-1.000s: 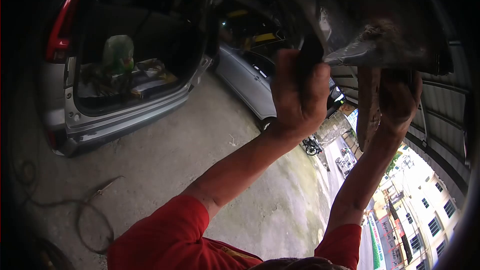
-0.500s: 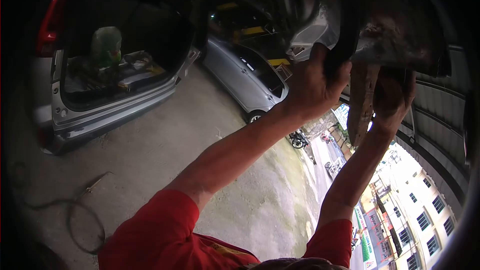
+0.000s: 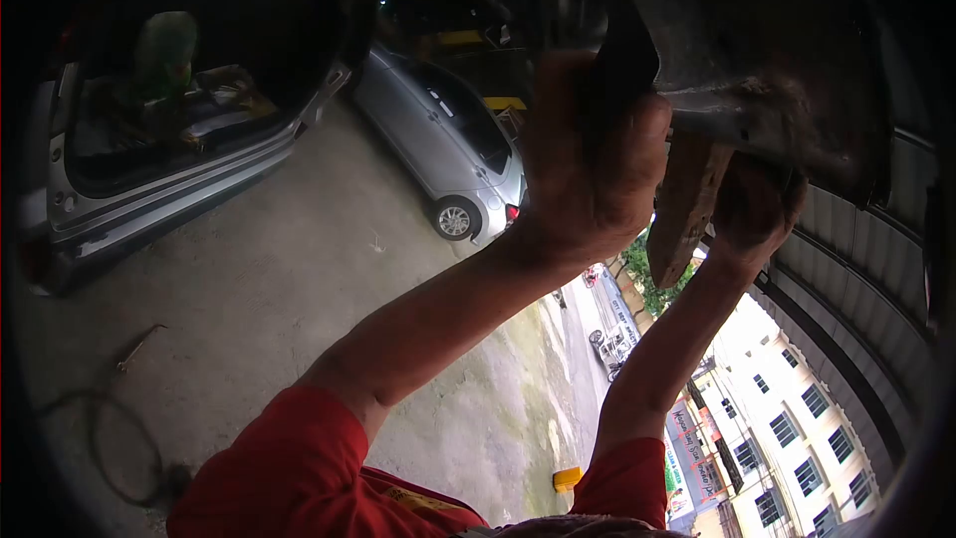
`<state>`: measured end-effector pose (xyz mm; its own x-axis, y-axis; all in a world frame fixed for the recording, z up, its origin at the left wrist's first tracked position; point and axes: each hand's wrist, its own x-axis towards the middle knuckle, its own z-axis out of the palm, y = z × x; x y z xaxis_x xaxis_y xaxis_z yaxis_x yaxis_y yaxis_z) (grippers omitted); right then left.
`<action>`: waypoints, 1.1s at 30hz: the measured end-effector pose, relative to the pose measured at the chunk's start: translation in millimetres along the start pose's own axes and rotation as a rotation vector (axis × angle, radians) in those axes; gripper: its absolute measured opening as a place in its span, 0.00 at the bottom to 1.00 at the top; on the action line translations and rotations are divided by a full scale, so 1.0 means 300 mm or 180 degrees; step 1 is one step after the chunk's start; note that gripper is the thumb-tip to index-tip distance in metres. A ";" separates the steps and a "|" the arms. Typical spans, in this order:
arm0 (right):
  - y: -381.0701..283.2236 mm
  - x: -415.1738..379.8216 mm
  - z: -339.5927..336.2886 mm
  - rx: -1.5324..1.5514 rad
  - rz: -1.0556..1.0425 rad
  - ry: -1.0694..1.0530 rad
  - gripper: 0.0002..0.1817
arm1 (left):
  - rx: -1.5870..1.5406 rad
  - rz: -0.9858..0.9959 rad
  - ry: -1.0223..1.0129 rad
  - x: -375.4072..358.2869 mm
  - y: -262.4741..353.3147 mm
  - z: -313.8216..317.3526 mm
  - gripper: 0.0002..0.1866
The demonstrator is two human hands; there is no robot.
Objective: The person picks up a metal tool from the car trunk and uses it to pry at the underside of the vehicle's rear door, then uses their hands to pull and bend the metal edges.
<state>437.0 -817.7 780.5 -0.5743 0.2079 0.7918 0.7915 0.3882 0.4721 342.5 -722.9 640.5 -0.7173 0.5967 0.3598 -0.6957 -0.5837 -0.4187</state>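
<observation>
My left hand (image 3: 597, 174) is raised and closed around a black flat piece (image 3: 629, 50) beside a metal car panel (image 3: 737, 105) overhead. The thumb presses against its near side, and the other fingers are mostly in shadow. A worn piece of wood (image 3: 685, 209) sticks down below the panel's edge, between my two hands. My right hand (image 3: 755, 207) is curled just right of the wood, close under the panel. Its fingertips are dark and partly hidden, so what they grip cannot be made out.
At left stands a vehicle with an open rear (image 3: 179, 174), with a green container (image 3: 166, 55) inside. A silver car (image 3: 428, 125) is parked beyond. A hose (image 3: 95, 438) lies on the concrete floor (image 3: 329, 239). A street and a pale building (image 3: 797, 408) show at lower right.
My view has shifted, so the vehicles appear further left. My left hand appears lower and larger, still gripping the black piece. My right hand stays beside the wood under the panel.
</observation>
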 end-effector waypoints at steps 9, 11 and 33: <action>-0.010 0.004 0.043 0.1309 0.0307 0.0135 0.27 | 0.0518 -0.0174 -0.0280 -0.006 -0.025 -0.048 0.16; -0.035 0.000 0.022 0.1464 0.0659 0.0098 0.27 | 0.1116 0.0836 -0.0093 -0.009 -0.078 -0.003 0.17; -0.017 0.019 -0.047 -0.2275 -0.2000 -0.0420 0.13 | 0.1395 -0.0192 -0.1289 0.022 -0.138 -0.037 0.17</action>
<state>432.7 -831.3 788.1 -0.9215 0.2648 0.2842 0.2465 -0.1669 0.9547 366.9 -688.7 650.9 -0.5742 0.4287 0.6975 -0.6254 -0.7795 -0.0357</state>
